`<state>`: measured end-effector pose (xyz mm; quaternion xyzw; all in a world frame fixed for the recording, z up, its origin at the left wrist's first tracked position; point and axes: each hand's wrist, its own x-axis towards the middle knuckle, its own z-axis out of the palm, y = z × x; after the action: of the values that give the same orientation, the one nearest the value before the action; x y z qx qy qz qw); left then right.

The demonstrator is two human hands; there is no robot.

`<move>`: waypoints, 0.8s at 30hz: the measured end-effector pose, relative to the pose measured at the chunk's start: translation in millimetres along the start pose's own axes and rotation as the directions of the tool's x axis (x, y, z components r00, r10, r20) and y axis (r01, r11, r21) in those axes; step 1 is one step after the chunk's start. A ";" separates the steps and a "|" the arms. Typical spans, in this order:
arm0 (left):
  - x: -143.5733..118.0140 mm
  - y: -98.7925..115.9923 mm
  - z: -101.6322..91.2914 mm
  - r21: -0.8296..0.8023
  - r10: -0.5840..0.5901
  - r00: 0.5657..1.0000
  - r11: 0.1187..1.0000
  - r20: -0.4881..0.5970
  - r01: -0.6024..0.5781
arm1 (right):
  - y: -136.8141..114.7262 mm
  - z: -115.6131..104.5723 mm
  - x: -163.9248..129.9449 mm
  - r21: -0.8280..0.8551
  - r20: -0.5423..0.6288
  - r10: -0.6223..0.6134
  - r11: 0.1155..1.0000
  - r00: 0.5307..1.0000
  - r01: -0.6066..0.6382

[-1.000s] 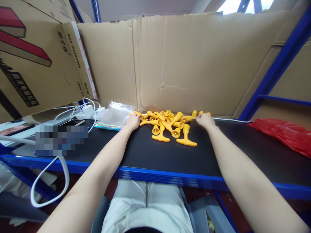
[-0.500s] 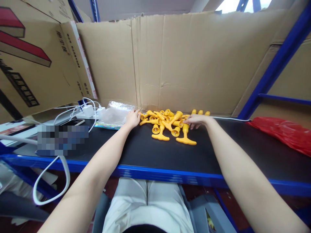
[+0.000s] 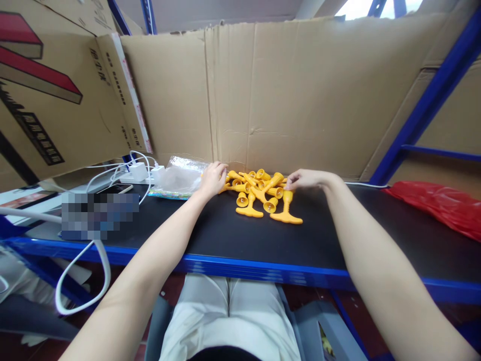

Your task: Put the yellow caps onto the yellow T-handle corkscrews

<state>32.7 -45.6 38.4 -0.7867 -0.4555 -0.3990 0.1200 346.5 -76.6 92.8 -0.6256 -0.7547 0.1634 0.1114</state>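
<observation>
yellow parts (image 3: 259, 193): heap at back of black shelf top (image 3: 233, 235), against cardboard wall (image 3: 285, 95)
left hand (image 3: 213, 178): fingers curled, touching heap's left edge
right hand (image 3: 306, 178): fingers bunched on heap's right edge; grasp unclear
writing: box print (image 3: 37, 135) unreadable
surroundings: blue rack frame (image 3: 428, 105), red bag (image 3: 439, 208), clear bag (image 3: 180, 178)

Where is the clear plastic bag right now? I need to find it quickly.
In the head view, the clear plastic bag lies on the black shelf, left of centre against the cardboard wall, between the white chargers and the left hand.
</observation>
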 end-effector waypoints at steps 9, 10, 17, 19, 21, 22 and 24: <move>-7.9 47.7 -12.9 -0.131 0.255 0.964 0.961 0.074 -0.244 | -40.7 -1.9 -10.5 0.460 -0.456 -0.106 0.822 0.883 0.336; -9.1 54.7 -14.3 -0.109 0.235 0.963 0.969 0.128 -0.222 | -46.0 2.2 -8.3 0.449 -0.517 -0.103 0.812 0.850 0.372; -9.4 68.2 -12.0 -0.019 0.070 0.940 0.997 0.334 -0.068 | -74.3 34.2 1.9 0.136 -0.843 -0.159 0.861 0.513 0.490; -7.3 62.5 -8.1 -0.048 0.027 0.927 0.999 0.375 -0.009 | -77.6 40.2 1.7 0.061 -0.848 -0.221 0.863 0.482 0.502; -5.4 57.5 -5.1 -0.071 -0.002 0.913 0.997 0.409 0.034 | -79.1 43.7 1.2 0.023 -0.834 -0.270 0.855 0.481 0.519; -4.8 56.0 -4.4 -0.068 -0.019 0.908 0.996 0.418 0.053 | -79.3 44.5 0.9 0.014 -0.827 -0.286 0.850 0.483 0.527; -4.2 54.7 -4.9 -0.032 -0.063 0.915 0.996 0.400 0.082 | -79.0 44.6 0.3 0.019 -0.814 -0.304 0.837 0.495 0.546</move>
<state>73.5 -81.3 48.1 -0.8366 -0.4896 -0.2456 -0.0089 258.1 -94.0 82.2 -0.4016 -0.7285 -0.0566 0.5522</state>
